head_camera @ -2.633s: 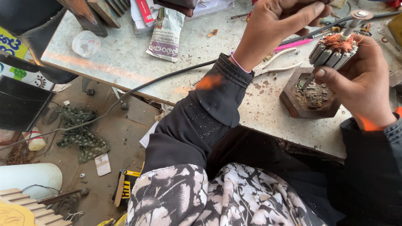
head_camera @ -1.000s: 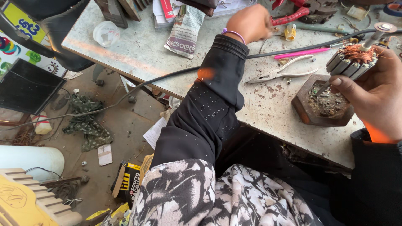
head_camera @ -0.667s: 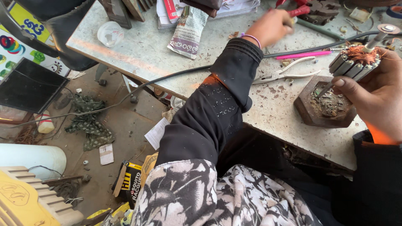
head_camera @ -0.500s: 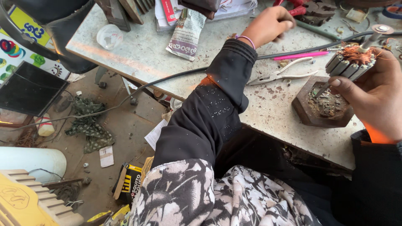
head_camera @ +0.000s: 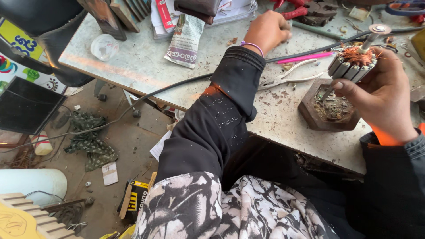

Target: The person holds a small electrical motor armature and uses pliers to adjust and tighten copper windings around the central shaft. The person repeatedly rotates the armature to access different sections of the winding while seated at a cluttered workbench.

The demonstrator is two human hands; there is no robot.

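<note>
table [head_camera: 133,66]: grey, dusty, messy | right hand [head_camera: 383,95]: fingers hold motor part [head_camera: 353,62] above table | left hand [head_camera: 267,31]: fingers curled on table, grip unclear | floor [head_camera: 84,146]: dirty, below table

A small repair workshop for electric motors, by the look of it. The right hand [head_camera: 384,95] grips a motor armature [head_camera: 354,62] with bare copper windings, held over a wooden block [head_camera: 310,116] full of metal scraps. Just left of that hand, pliers [head_camera: 287,79] lie on the scuffed, gritty desk [head_camera: 133,66]. Red-handled tools [head_camera: 294,12] sit beyond the left hand [head_camera: 267,31]. Below the left arm, rags [head_camera: 90,146] and litter cover the dirt floor [head_camera: 128,132].
</note>
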